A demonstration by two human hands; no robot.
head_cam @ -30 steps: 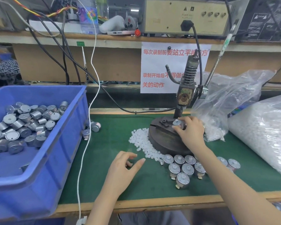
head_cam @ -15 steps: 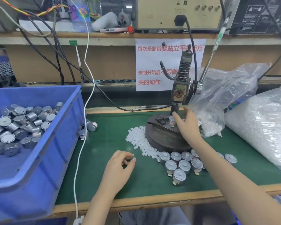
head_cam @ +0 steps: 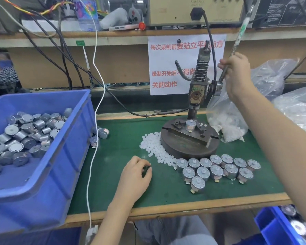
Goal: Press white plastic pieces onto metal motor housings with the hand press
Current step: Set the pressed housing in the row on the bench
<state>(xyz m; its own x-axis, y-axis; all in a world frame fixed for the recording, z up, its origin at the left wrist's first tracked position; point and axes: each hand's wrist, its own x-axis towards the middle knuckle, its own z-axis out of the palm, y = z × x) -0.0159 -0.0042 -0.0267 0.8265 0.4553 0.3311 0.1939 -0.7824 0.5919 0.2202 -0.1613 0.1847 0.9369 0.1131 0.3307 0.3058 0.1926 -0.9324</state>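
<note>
The right grip (head_cam: 237, 76) is clenched round the lever (head_cam: 236, 43) of the hand press (head_cam: 196, 92), raised beside the spring column. The left grip (head_cam: 135, 173) rests on the green table (head_cam: 113, 191) with its fingers curled under; whether they pinch anything cannot be told.

One motor housing (head_cam: 190, 126) stands upright in the fixture on the round base (head_cam: 187, 147), directly below the ram, with a white plastic piece (head_cam: 190, 120) on its top. A heap of loose white pieces (head_cam: 153, 147) lies against the base's left edge. In front of the base, a cluster of motors (head_cam: 217, 167) stands upright in close rows, white centres facing up.

At the left, a blue bin (head_cam: 48, 170) holds a pile of bare housings (head_cam: 25, 133); two stray motors (head_cam: 102, 133) lie just beside its right wall. A clear bag (head_cam: 228, 124) of white pieces sits right of the base.

Behind the press hangs a white sheet (head_cam: 166, 68) printed in red, partly hidden. Legible: "每次录制前要站立平", "录制开始后", "关的动作".
</note>
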